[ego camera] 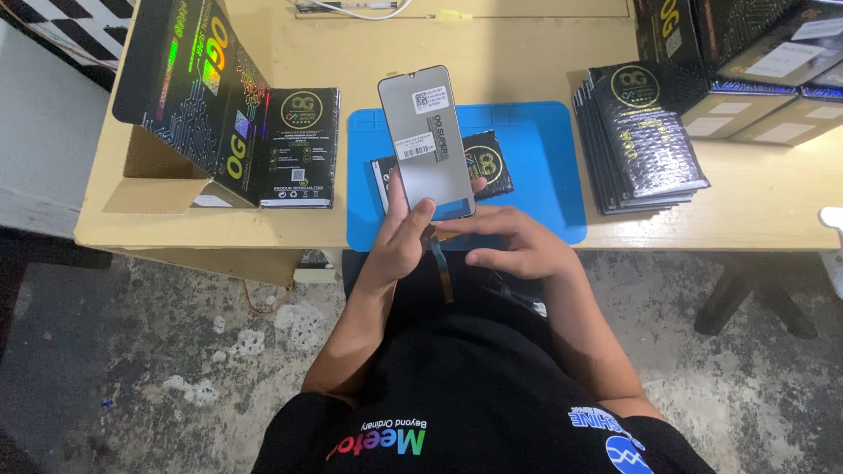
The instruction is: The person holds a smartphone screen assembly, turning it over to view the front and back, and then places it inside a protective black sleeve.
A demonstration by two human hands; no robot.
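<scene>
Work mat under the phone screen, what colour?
Blue work mat, seen in the head view, lying on the tan table.
</scene>
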